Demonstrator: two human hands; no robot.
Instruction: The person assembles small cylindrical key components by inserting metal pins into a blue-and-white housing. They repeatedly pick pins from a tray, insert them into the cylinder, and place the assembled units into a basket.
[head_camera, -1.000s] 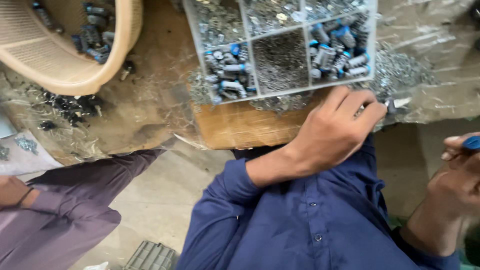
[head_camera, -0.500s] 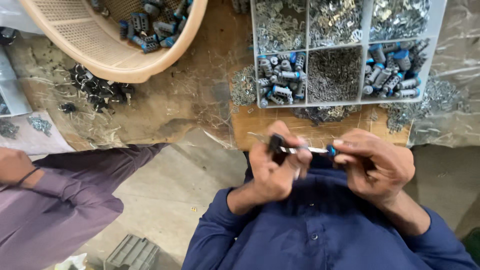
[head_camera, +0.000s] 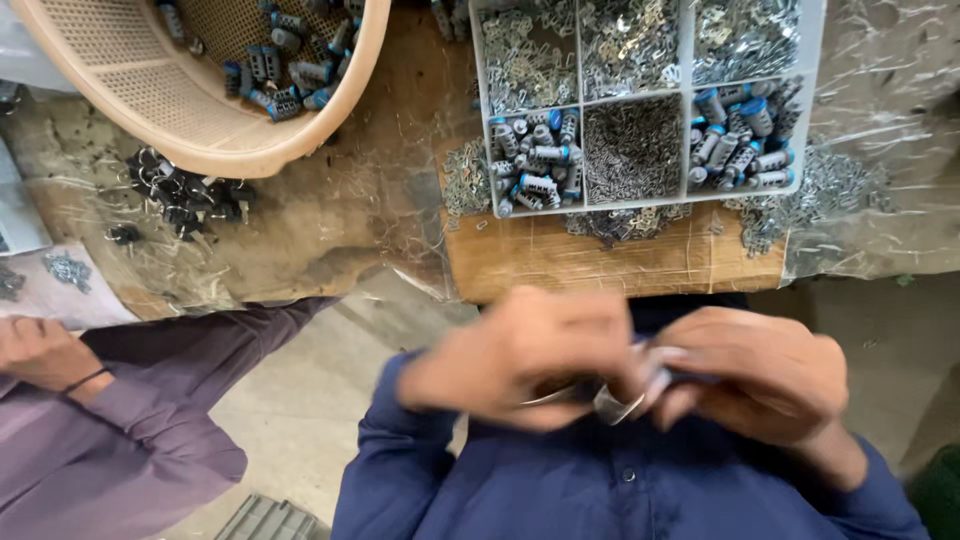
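Your left hand (head_camera: 520, 355) and right hand (head_camera: 755, 375) meet close in front of your dark blue shirt (head_camera: 620, 480), below the near edge of the worktop (head_camera: 350, 215), and both are blurred. Between them you pinch a small silvery metal part (head_camera: 618, 403), your left fingers curled on one side and your right fingertips (head_camera: 668, 385) closing on the other; a thin metal strip shows under your left hand, but its shape cannot be told.

On the worktop's near edge, straight ahead of your hands, a pale wooden board (head_camera: 610, 262) carries a clear plastic compartment tray (head_camera: 681, 196). Its two front outer compartments hold small grey cylinders with blue caps (head_camera: 535, 165), the front middle one holds fine dark wire pieces (head_camera: 632, 148), and the back row holds silvery metal clips (head_camera: 628, 45). Loose clips lie scattered around the tray's front and right edges.

Toward the far left corner stands a beige plastic woven basket (head_camera: 215, 145) with more blue-capped cylinders inside. Just beside it, a heap of small black parts (head_camera: 185, 198) lies on the worktop.

At the left edge, another person's hand (head_camera: 40, 352) in a purple sleeve (head_camera: 140, 430) rests well apart from yours.
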